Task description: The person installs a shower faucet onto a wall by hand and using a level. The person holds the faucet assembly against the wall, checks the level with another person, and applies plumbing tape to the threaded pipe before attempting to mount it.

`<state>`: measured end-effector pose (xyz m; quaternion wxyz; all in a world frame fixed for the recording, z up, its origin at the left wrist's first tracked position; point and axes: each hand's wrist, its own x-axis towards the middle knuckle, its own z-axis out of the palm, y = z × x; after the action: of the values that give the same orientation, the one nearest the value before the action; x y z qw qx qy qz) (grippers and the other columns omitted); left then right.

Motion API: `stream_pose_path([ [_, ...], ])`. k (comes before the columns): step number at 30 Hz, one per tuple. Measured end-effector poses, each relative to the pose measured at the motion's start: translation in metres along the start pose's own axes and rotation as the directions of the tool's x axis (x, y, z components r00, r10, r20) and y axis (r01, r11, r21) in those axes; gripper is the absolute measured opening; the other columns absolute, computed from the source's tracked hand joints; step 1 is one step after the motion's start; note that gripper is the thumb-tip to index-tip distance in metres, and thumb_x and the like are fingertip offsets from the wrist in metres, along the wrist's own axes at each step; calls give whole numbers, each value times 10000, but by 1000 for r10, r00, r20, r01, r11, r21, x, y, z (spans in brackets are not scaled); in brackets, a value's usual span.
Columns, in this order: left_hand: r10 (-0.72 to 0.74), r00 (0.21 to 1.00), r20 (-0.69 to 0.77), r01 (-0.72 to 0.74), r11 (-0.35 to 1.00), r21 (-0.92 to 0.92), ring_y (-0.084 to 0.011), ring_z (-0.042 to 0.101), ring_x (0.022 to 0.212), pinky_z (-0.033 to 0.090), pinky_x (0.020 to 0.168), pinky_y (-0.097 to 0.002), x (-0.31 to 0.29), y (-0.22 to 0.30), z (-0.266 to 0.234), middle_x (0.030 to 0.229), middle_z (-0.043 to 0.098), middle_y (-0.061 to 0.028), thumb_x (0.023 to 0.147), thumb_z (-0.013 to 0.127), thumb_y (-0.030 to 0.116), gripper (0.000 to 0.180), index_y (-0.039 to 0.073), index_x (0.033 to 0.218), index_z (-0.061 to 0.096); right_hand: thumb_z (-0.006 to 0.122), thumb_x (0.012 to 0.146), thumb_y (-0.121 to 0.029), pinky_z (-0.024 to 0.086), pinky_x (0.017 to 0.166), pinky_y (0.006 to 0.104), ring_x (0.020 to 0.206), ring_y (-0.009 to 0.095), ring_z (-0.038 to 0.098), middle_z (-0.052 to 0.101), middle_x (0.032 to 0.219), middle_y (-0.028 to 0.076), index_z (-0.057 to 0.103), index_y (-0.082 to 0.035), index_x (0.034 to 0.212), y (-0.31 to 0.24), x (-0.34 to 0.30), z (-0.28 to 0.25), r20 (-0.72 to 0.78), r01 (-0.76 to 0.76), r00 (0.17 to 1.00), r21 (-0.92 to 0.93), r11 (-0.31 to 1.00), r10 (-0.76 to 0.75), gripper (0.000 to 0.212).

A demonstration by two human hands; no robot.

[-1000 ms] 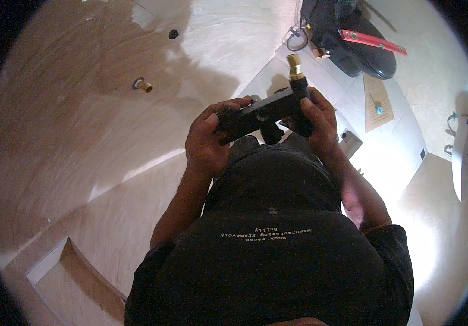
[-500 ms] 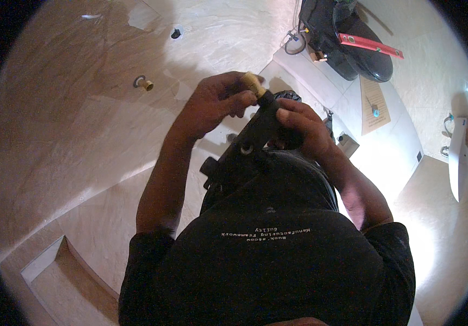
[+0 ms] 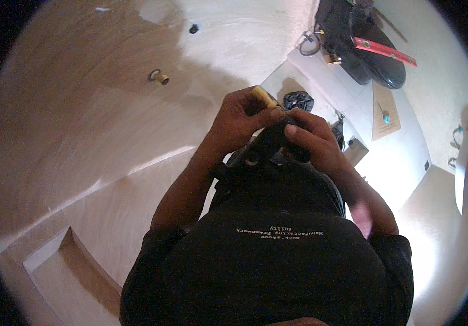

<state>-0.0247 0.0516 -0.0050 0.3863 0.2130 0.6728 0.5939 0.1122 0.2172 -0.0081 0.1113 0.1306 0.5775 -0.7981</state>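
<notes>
In front of my torso I hold a black tubular fixture that looks like a tap mixer body [image 3: 266,142], slanting from lower left to upper right. A yellow brass-coloured fitting [image 3: 264,96] sits at its upper end. My left hand [image 3: 239,120] is closed on this fitting, thumb and fingers pinching it near the joint. Around the upper part of the black body, my right hand [image 3: 316,136] is wrapped, thumb on top. A round port shows on the body's side; its lower end blends into my dark shirt.
A brass pipe fitting [image 3: 159,77] juts from the beige wall, with a dark round hole [image 3: 193,29] farther along. A red spirit level [image 3: 386,51] lies across a black toilet [image 3: 388,70]. A black plastic bag [image 3: 299,101], a cardboard sheet [image 3: 386,111] and a white basin [image 3: 465,171] are around.
My left hand has shifted down along the brass fitting, closer to the right hand and the joint. The whole view has moved slightly, and the black bag shows more.
</notes>
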Motion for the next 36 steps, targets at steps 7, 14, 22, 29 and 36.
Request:
stream_pose_path([
  [7, 89, 994, 63, -80, 989, -128, -167, 648, 912, 527, 835, -333, -9, -10, -9, 970, 695, -77, 829, 795, 166, 233, 35, 972, 667, 650, 921, -346, 487, 860, 318, 944, 166, 610, 671, 1008, 98, 612, 33, 1144, 3, 2, 7, 48, -10, 999, 59, 998, 7, 442],
  [14, 186, 981, 61, -181, 980, -82, -128, 641, 882, 534, 819, -313, -15, -14, -14, 932, 678, -51, 850, 778, 131, 236, 33, 1026, 655, 667, 919, -338, 480, 839, 309, 931, 151, 603, 669, 990, 74, 622, 9, 1132, 3, 6, 6, 67, 55, 996, -50, 997, -52, 410],
  [22, 229, 970, 86, -216, 967, -135, -116, 625, 885, 520, 828, -311, -12, -9, -14, 949, 674, -46, 843, 800, 154, 265, 38, 1035, 659, 675, 901, -311, 481, 825, 300, 911, 143, 605, 668, 968, 56, 628, 2, 1126, 5, 8, 6, 111, 41, 992, 131, 991, -56, 388],
  [29, 240, 965, -106, -252, 960, -121, -135, 624, 941, 519, 827, -315, 3, -13, -1, 1001, 688, -73, 935, 709, 298, 310, 29, 1084, 670, 624, 869, -354, 453, 841, 301, 917, 148, 588, 629, 971, 68, 551, 11, 1245, 0, 13, -5, 142, -134, 984, 192, 972, 108, 530],
  [36, 229, 973, 12, -202, 882, -427, -270, 605, 1203, 490, 1020, -409, 8, -16, 10, 1341, 587, -165, 1000, 594, 331, 347, 18, 1132, 669, 580, 954, -356, 447, 935, 310, 1048, 181, 588, 630, 1128, 108, 522, 2, 1343, -1, 13, -8, 41, -4, 999, 78, 997, 0, 532],
])
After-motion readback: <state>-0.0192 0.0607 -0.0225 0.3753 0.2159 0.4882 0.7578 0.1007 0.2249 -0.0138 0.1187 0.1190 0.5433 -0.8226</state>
